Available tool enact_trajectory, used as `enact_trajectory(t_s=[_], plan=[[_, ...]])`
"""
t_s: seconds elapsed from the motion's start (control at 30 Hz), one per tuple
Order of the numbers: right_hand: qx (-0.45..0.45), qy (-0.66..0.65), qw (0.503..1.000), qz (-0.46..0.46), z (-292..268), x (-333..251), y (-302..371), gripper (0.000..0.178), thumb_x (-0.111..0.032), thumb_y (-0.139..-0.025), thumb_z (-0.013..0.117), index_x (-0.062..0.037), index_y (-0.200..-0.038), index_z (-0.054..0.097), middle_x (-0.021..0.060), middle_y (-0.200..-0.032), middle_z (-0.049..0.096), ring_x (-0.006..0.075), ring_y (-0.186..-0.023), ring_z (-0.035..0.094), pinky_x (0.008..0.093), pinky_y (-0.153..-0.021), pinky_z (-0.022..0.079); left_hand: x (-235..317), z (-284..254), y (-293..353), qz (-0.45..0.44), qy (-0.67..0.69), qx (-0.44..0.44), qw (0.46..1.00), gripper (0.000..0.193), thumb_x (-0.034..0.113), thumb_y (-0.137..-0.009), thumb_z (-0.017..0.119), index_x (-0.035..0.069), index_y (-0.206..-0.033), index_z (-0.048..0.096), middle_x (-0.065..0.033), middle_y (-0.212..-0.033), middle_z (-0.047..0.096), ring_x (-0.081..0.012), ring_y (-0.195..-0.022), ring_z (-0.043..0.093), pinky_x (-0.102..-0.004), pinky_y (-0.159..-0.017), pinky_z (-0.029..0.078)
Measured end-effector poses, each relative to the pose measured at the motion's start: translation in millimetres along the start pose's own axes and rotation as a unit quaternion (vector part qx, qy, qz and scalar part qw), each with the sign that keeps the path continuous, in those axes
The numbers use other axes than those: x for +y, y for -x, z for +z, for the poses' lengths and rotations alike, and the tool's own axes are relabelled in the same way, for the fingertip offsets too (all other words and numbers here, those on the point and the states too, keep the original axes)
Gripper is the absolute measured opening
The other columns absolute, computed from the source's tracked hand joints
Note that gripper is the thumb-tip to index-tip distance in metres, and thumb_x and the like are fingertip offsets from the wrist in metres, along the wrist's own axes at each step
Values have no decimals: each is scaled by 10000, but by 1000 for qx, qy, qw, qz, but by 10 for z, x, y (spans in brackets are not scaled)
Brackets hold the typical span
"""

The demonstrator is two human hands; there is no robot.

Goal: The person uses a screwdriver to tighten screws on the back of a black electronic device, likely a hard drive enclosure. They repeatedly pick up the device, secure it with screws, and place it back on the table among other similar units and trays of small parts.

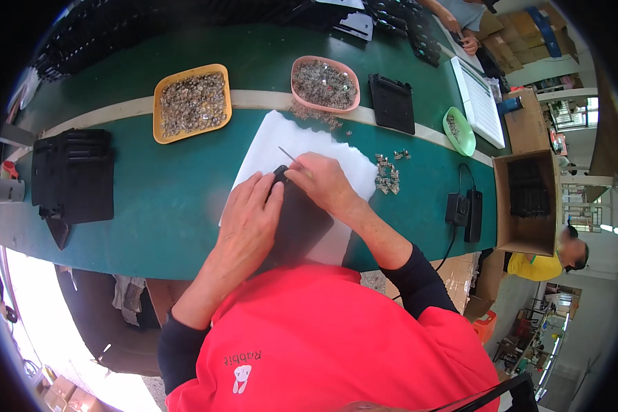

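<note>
My left hand (248, 218) lies flat on a black plastic tray (302, 223), pressing it down on a white sheet (281, 141) on the green table (172, 192). My right hand (323, 180) pinches thin metal tweezers (288, 155) whose tip points up and left over the white sheet, just above the tray's top corner. A small heap of grey metal parts (388, 175) sits right of my right hand.
An orange tray (159, 93) and a pink tray (295, 69) hold several small metal parts. Black trays (72, 175) lie at left and another black tray (391, 103) at back. A green dish (468, 137), a cardboard box (525, 237), a black adapter (458, 208), and other people at right.
</note>
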State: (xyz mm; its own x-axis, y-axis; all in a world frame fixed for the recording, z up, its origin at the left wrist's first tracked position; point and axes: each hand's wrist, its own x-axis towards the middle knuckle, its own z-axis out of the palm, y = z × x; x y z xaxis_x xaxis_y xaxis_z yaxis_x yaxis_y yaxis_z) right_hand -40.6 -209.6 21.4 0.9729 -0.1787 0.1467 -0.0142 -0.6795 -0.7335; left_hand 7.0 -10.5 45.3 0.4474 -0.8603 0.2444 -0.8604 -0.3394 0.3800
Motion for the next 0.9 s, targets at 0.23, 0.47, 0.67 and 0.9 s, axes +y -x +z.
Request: enact_trajectory(t_s=[0.23,0.47,0.67,0.9], plan=[[-12,66,998,-1,-150,-17,251,197,-100,-931,538,18,-1070,613,218,-887,634,412,-794,618,435,-732,501,186,358,-71,-24,-42,51,998,493,139,-791,717,-9,-1234,562,-166,-1288,503,-333,-1259,465,-460,-1016,384],[-96,170,979,51,-273,-238,457,345,-78,-936,510,-61,-1276,565,183,-883,636,392,-782,633,443,-710,522,186,459,-44,-61,13,69,996,518,133,-784,716,17,-1262,552,-180,-1357,445,-373,-1260,450,-505,-1036,327],[-115,200,972,37,-270,-224,415,403,-66,-918,522,-94,-1319,553,153,-841,625,358,-748,640,438,-647,525,228,420,-74,-67,-35,60,995,533,139,-767,717,16,-1255,544,-190,-1346,437,-387,-1246,427,-514,-991,356],[-136,242,960,37,-222,-223,428,463,-86,-878,531,-101,-1341,521,123,-854,631,327,-716,659,427,-620,536,213,434,-71,-67,-12,55,996,532,140,-767,716,14,-1256,548,-199,-1351,435,-401,-1213,444,-513,-962,371]])
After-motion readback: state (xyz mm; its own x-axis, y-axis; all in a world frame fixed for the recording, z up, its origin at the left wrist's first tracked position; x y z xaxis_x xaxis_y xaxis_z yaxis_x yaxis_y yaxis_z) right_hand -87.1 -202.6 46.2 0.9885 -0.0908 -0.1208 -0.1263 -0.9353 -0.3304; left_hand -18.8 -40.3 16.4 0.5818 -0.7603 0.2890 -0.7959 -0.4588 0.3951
